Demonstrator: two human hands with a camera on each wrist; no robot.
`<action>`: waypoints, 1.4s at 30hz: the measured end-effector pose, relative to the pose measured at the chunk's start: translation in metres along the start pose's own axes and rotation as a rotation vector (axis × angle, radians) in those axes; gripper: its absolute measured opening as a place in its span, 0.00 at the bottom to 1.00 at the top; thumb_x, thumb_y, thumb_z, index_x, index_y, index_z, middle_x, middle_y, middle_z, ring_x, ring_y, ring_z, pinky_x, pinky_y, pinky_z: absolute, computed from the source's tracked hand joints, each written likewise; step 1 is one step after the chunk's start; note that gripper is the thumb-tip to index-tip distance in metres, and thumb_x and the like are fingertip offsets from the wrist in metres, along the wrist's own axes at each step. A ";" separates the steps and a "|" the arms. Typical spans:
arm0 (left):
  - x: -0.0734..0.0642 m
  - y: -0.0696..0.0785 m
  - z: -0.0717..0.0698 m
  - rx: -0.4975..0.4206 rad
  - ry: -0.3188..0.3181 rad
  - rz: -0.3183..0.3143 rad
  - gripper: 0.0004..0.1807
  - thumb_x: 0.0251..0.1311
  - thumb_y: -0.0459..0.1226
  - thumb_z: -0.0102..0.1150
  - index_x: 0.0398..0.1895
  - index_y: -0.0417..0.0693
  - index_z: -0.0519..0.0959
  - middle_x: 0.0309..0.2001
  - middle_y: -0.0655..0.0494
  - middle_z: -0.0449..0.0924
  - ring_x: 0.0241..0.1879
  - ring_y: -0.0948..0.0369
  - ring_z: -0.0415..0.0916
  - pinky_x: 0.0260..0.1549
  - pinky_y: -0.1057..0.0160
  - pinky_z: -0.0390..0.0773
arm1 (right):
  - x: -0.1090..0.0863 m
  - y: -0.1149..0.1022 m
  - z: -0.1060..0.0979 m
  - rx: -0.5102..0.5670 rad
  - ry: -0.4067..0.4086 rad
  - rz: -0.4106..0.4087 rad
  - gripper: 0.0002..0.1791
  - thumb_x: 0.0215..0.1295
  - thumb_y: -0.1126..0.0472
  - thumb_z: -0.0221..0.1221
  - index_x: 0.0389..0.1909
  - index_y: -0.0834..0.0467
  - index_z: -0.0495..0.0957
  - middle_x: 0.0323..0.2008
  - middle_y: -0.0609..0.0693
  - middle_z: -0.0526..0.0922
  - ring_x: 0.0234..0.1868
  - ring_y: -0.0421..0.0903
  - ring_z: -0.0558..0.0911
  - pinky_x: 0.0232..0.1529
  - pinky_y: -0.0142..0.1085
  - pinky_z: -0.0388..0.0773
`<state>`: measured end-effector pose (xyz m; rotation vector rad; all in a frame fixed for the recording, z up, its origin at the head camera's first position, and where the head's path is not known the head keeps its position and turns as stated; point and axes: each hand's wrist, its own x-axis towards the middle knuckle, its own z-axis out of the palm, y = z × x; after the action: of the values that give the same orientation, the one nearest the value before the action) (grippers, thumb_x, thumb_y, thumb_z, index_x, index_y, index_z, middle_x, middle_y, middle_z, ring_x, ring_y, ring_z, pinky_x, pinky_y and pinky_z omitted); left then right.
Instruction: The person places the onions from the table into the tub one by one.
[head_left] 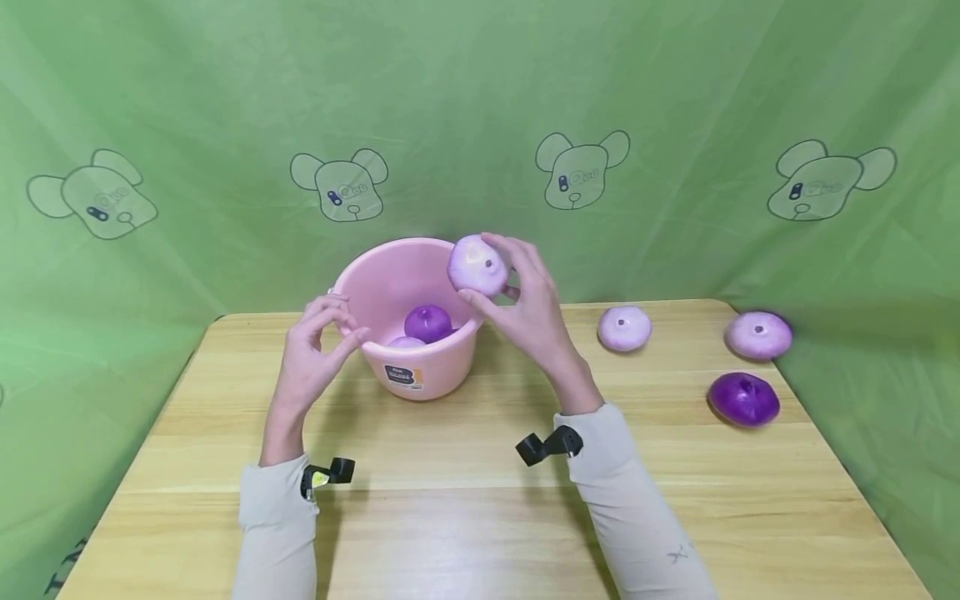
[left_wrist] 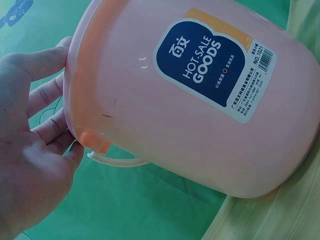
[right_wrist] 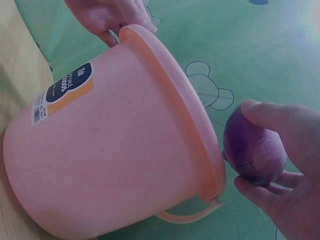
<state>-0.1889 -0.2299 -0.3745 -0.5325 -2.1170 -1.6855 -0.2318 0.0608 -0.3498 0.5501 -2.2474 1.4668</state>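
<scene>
My right hand [head_left: 532, 321] grips a pale purple onion [head_left: 474, 268] between thumb and fingers, at the right rim of a pink bucket [head_left: 453, 367]. The right wrist view shows the onion [right_wrist: 252, 145] just beyond the rim, its underside darker purple. Left of the bucket, my left hand [head_left: 315, 354] holds the rim, fingers and thumb meeting at the edge in the left wrist view. Inside the bucket lie a dark purple onion [head_left: 428, 323] and a paler one [head_left: 406, 342], partly hidden by the near wall.
To the right on the wooden table [head_left: 450, 533] lie a pale onion [head_left: 624, 329], another pale onion [head_left: 759, 336] near the right edge, and a dark purple onion [head_left: 744, 400]. A green curtain [head_left: 465, 100] with mouse-face prints hangs behind and along the sides.
</scene>
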 end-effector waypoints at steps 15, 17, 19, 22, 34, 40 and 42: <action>0.000 0.002 -0.001 0.014 -0.001 -0.019 0.06 0.56 0.21 0.67 0.31 0.26 0.77 0.48 0.38 0.75 0.67 0.42 0.63 0.77 0.47 0.54 | 0.003 0.003 0.014 -0.003 -0.020 -0.024 0.41 0.58 0.52 0.75 0.72 0.49 0.70 0.69 0.50 0.69 0.64 0.46 0.73 0.54 0.39 0.84; 0.000 0.002 -0.001 0.015 -0.003 -0.018 0.06 0.56 0.21 0.67 0.31 0.26 0.77 0.48 0.38 0.76 0.67 0.42 0.63 0.77 0.46 0.54 | 0.003 0.003 0.016 -0.003 -0.020 -0.029 0.41 0.58 0.52 0.75 0.72 0.50 0.70 0.69 0.50 0.69 0.64 0.46 0.74 0.55 0.39 0.84; 0.000 0.002 -0.001 0.015 -0.004 -0.015 0.07 0.56 0.21 0.68 0.31 0.26 0.77 0.48 0.38 0.76 0.67 0.42 0.63 0.77 0.46 0.54 | 0.003 0.003 0.017 0.002 -0.025 -0.033 0.40 0.58 0.53 0.75 0.71 0.51 0.71 0.68 0.50 0.70 0.64 0.46 0.74 0.56 0.39 0.83; 0.001 0.003 -0.001 0.015 -0.005 -0.011 0.07 0.56 0.21 0.68 0.32 0.27 0.78 0.48 0.38 0.76 0.67 0.42 0.63 0.77 0.45 0.53 | 0.003 0.003 0.019 0.019 -0.034 -0.053 0.33 0.60 0.57 0.74 0.67 0.55 0.75 0.65 0.52 0.74 0.63 0.48 0.76 0.58 0.40 0.83; 0.001 0.004 0.001 0.010 -0.003 -0.012 0.07 0.56 0.21 0.67 0.31 0.27 0.77 0.47 0.38 0.76 0.67 0.42 0.64 0.76 0.44 0.54 | 0.000 0.006 0.023 -0.048 -0.045 -0.144 0.10 0.63 0.69 0.68 0.46 0.62 0.85 0.40 0.53 0.86 0.33 0.49 0.79 0.34 0.38 0.82; -0.001 0.003 0.000 0.002 0.000 -0.018 0.07 0.56 0.21 0.67 0.31 0.27 0.77 0.47 0.39 0.76 0.68 0.41 0.63 0.76 0.44 0.53 | -0.004 0.005 0.021 -0.038 -0.049 -0.167 0.10 0.64 0.68 0.68 0.46 0.62 0.85 0.41 0.52 0.86 0.33 0.46 0.79 0.34 0.40 0.82; -0.001 0.003 0.000 -0.001 -0.001 -0.018 0.07 0.56 0.21 0.67 0.31 0.27 0.77 0.48 0.38 0.76 0.68 0.40 0.63 0.76 0.45 0.53 | -0.007 0.005 0.018 -0.024 -0.049 -0.159 0.12 0.64 0.68 0.68 0.48 0.62 0.84 0.43 0.52 0.86 0.38 0.45 0.82 0.40 0.40 0.85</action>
<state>-0.1867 -0.2290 -0.3727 -0.5163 -2.1278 -1.6962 -0.2306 0.0465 -0.3636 0.7462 -2.1989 1.3592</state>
